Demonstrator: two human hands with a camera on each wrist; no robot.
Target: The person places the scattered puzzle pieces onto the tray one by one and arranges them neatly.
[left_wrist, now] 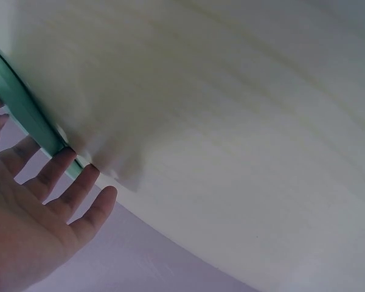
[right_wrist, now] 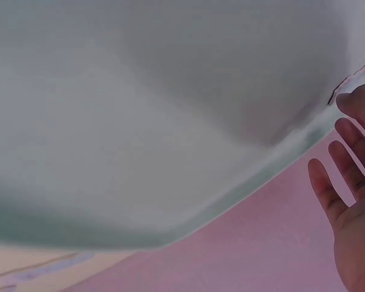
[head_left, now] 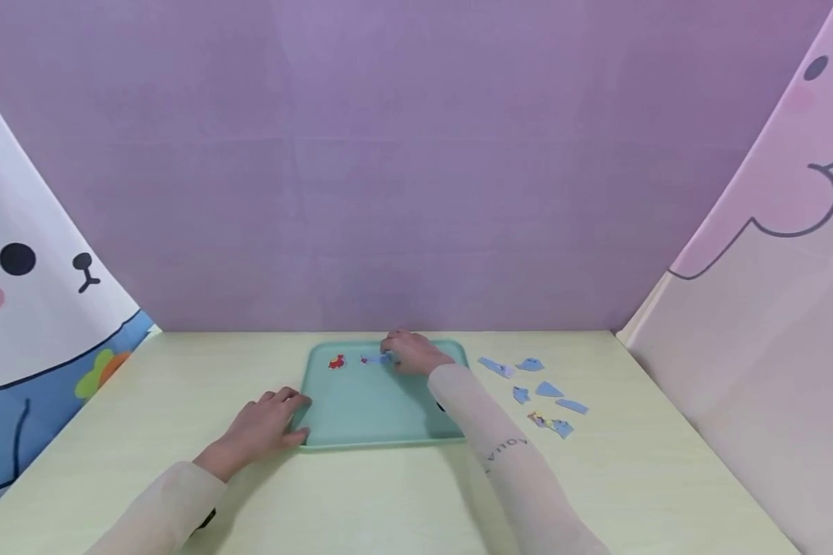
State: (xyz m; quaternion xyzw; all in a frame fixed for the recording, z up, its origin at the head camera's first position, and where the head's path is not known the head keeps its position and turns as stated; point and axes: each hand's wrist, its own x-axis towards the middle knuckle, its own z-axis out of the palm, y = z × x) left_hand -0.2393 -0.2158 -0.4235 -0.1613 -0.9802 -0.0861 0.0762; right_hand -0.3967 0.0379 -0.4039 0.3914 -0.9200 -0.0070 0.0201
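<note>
A shallow mint-green tray [head_left: 382, 408] lies on the table. My left hand [head_left: 267, 424] rests at its left edge, thumb by the near corner; in the left wrist view the fingers [left_wrist: 85, 188] are spread, loosely straight, along the rim. My right hand [head_left: 413, 354] reaches over the tray's far part and pinches a small, flat blue picture piece [head_left: 380, 360] with a red bit at its left end. In the right wrist view the other fingers [right_wrist: 325, 185] extend loosely, and a thin piece edge [right_wrist: 353, 79] shows by the fingertips. To the left lies a small red piece [head_left: 336, 361].
Right of the tray, several flat blue picture pieces [head_left: 548, 389] lie scattered on the pale wooden table [head_left: 632, 478], one with yellow and red print [head_left: 540, 419]. A purple cloth wall [head_left: 403, 169] stands behind, with printed cloths at both sides.
</note>
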